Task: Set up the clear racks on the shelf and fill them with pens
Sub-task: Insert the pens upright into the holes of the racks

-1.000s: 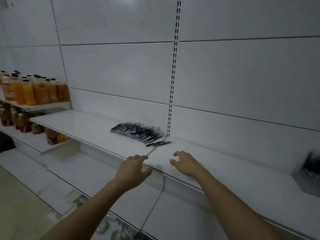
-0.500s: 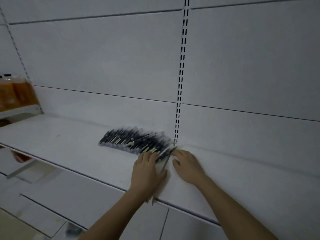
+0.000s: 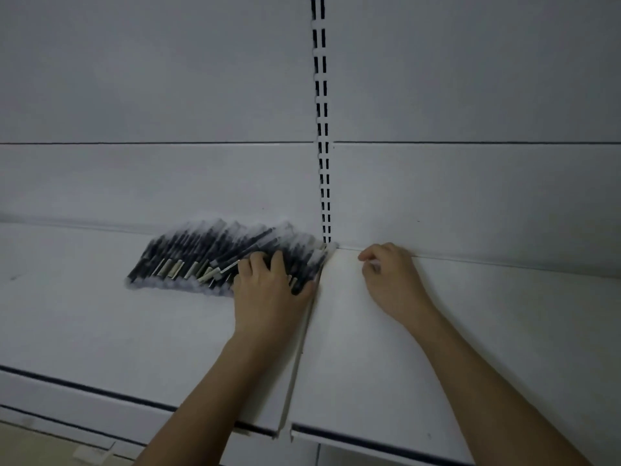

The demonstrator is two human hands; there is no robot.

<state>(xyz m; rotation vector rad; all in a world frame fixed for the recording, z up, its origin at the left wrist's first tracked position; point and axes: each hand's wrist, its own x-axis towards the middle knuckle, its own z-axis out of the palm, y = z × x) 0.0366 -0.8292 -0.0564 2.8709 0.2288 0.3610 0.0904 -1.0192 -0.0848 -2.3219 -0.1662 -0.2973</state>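
A heap of black pens with pale ends lies fanned out on the white shelf, close to the back wall. My left hand lies on the right end of the heap. Its fingers curl over several pens and its thumb presses against the heap's right side. My right hand rests on the neighbouring shelf board near the back edge, apart from the pens, fingers curled under. A small pale bit shows at its fingertips; whether it holds anything is unclear.
A seam between two shelf boards runs from the front edge back to a slotted upright in the white back panel. The front lip of the shelf crosses low in the view, with floor below at the bottom left.
The view has closed in on the shelf. My left hand has slid forward onto the pens. My right hand has moved right and back, and its fingers have curled.
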